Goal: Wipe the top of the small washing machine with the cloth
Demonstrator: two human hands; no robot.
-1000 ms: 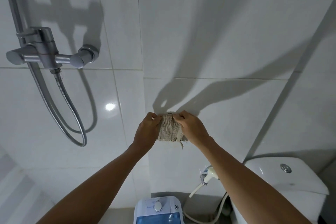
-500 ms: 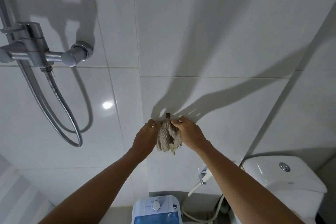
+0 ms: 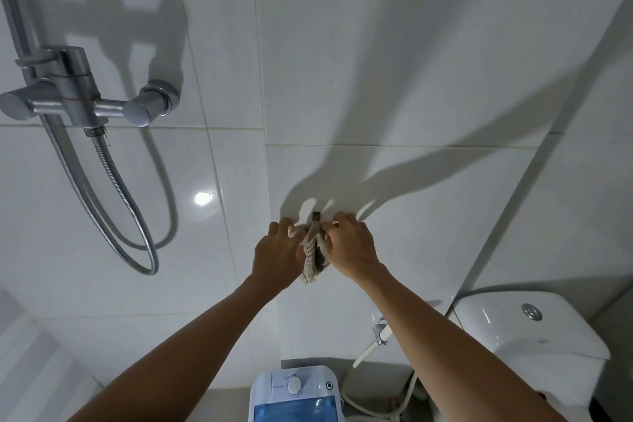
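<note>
A beige woven cloth (image 3: 313,255) hangs bunched against the white tiled wall from a small dark hook (image 3: 315,215). My left hand (image 3: 279,259) holds the cloth's left side, and my right hand (image 3: 351,250) pinches its right side near the hook. The small washing machine (image 3: 296,394), white with a round dial and a blue translucent lid, stands below my arms at the bottom edge of the view; only its back part shows.
A chrome shower mixer (image 3: 78,103) with a looping metal hose (image 3: 137,250) is mounted at the left. A white toilet cistern (image 3: 534,343) stands at the lower right, with a bidet sprayer (image 3: 378,339) and its hose between it and the machine.
The cloth went from spread flat between my hands to gathered into a narrow bunch at the hook. Both hands moved closer together and slightly up the wall.
</note>
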